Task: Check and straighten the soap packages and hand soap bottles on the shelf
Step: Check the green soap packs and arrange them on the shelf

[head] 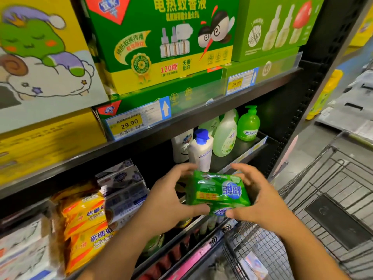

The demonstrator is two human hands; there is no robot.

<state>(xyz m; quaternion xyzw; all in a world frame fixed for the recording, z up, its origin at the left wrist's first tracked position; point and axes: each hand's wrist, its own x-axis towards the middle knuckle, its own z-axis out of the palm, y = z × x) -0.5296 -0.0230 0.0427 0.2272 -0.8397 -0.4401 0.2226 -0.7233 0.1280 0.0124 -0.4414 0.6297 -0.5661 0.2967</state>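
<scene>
Nearest the camera, 2 bare forearms are reaching up from the bottom edge toward the shelving. The left grip (167, 197) is curling round the left end of a green soap package (218, 190), thumb under its near edge and fingers over the far edge. The right grip (262, 201) is clasping the right end the same way, its thumb pressing the near edge. The package is hanging in the air between both grips, just in front of the lower shelf and tilting slightly down to the right.

Right of the hands, a wire shopping cart (333, 199) is standing beside the shelving.

On the lower shelf, left of the hands, yellow sulfur soap packs (86, 215) are lying stacked, with white and blue soap packs (123, 190) piled just beside them. Farther back, a white bottle with a blue cap (201, 150) is standing behind the package. Pale green bottles (225, 136) and a bright green pump bottle (248, 126) are standing to its right.

Above, a price tag reading 29.90 (129, 124) is sitting on the upper shelf's edge, under green boxes (161, 41).
</scene>
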